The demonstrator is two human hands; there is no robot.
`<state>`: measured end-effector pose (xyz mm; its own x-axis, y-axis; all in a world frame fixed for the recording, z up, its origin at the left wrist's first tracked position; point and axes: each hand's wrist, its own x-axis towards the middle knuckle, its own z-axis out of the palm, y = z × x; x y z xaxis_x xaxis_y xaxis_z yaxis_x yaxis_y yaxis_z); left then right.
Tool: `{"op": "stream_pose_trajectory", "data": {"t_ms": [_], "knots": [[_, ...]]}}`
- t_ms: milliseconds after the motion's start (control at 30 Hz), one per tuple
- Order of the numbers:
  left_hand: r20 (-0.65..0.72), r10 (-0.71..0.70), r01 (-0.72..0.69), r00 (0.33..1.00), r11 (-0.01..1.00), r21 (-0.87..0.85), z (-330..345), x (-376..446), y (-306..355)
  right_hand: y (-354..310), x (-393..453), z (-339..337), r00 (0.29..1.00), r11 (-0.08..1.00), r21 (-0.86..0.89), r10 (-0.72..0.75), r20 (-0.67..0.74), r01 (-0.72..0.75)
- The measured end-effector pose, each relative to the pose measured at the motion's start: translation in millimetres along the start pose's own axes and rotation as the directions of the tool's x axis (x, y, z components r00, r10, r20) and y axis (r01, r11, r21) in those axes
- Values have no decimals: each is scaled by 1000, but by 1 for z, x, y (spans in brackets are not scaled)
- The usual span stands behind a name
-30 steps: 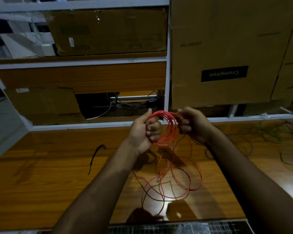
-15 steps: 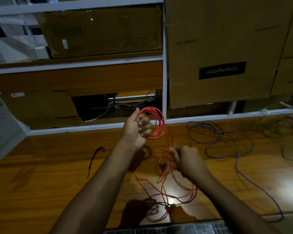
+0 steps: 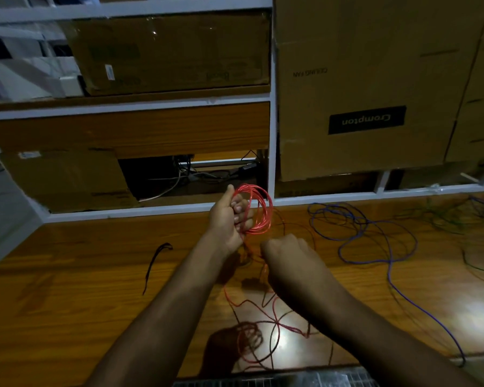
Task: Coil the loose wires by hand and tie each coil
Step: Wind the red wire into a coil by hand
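Stacked brown cardboard boxes (image 3: 358, 88) on a white metal rack fill the background, above a glossy wooden tabletop (image 3: 67, 275) lit by one bright reflection. Far left on that surface lies a short black strip (image 3: 154, 261), possibly a tie, well apart from both hands. Next comes the left hand (image 3: 229, 219), raised above the table with its fingers curled round one side of a round coil of thin red wire (image 3: 256, 209), which stands nearly upright in the grip. Below and just right of it, the right hand (image 3: 288, 261) is turned knuckles-up and closed, apparently pinching the loose red strand that runs down from the coil, though the fingertips are hidden. Beneath both forearms the uncoiled red wire tail (image 3: 263, 325) sprawls in crossed loops near the table's front edge. Further right a loose blue wire (image 3: 375, 238) spreads over the wood, not yet coiled, with fainter dark and green strands beyond.

The step in hand looks like drawing slack for another turn. To do it well, the right hand should let the strand slide through a light pinch so kinks shake out, lay each turn the same size as the others, and have the left thumb clamp every new turn so the coil cannot spring apart
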<state>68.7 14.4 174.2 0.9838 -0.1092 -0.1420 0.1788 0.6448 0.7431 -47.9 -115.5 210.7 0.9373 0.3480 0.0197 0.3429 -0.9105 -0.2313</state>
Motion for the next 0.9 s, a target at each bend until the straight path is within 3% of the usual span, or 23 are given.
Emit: {"op": "stream_pose_trajectory", "data": {"t_ms": [100, 200, 267, 333, 400, 500, 567, 667, 900], "knots": [[-9, 6, -6, 1000, 1000, -16, 0, -2, 1, 10, 17, 7, 971, 989, 144, 54, -234, -20], [-20, 35, -35, 999, 999, 10, -4, -3, 3, 33, 32, 8, 827, 929, 370, 199, -525, 12], [-15, 40, -40, 999, 999, 13, -8, -4, 5, 51, 42, 12, 743, 892, 451, 292, -602, 16], [2, 36, -36, 999, 999, -2, -10, -5, 6, 67, 50, 19, 703, 897, 439, 344, -622, -51], [31, 32, -31, 999, 999, -18, -10, -7, 7, 76, 52, 26, 738, 913, 352, 382, -557, -207], [56, 44, -42, 997, 998, -46, -6, -8, 8, 71, 44, 39, 870, 924, 97, 381, -312, -370], [52, 57, -55, 997, 997, -52, -4, -7, 8, 58, 34, 45, 931, 946, -34, 309, -193, -321], [36, 50, -49, 998, 998, -28, -3, -5, 6, 36, 24, 44, 986, 985, -65, 162, -27, -163], [1, 24, -24, 1000, 999, 41, -2, -4, -3, 11, 13, 25, 987, 986, -125, -98, 125, 113]]}}
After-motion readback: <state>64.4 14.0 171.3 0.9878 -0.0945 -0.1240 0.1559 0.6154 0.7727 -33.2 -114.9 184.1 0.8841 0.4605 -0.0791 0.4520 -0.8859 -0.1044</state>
